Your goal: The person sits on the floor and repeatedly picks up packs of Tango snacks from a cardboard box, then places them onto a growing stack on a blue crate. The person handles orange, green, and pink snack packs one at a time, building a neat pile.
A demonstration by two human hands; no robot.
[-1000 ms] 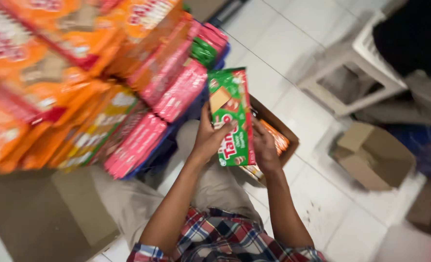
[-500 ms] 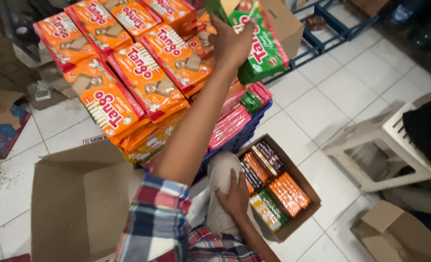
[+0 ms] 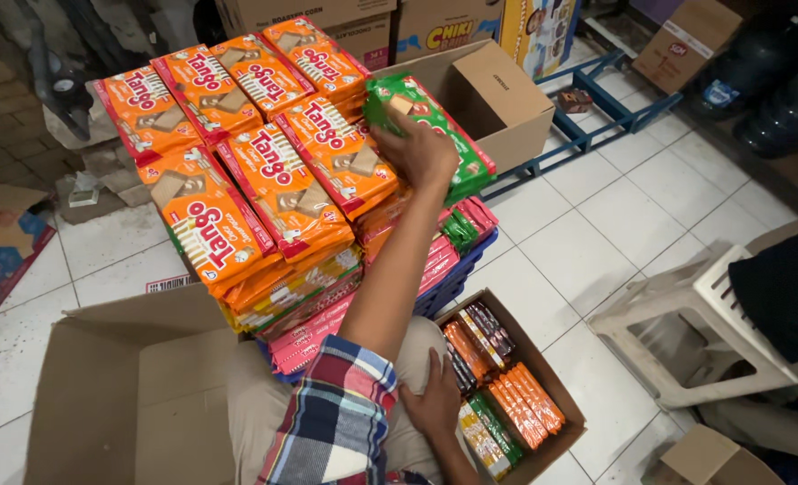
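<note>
L hand grips green wafer pack (fingers cover its middle) atop orange packs. R hand flat, open on knee beside snack box.

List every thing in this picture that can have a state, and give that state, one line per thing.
Left hand: gripping the green packet.
Green packet: sealed, held at the stack's top.
Right hand: resting on the knee, holding nothing.
Small carton: open, packed with upright packets.
Large carton: open, flaps spread.
Orange packets: sealed, stacked.

Single head view, steep downward, close over lap.
</note>
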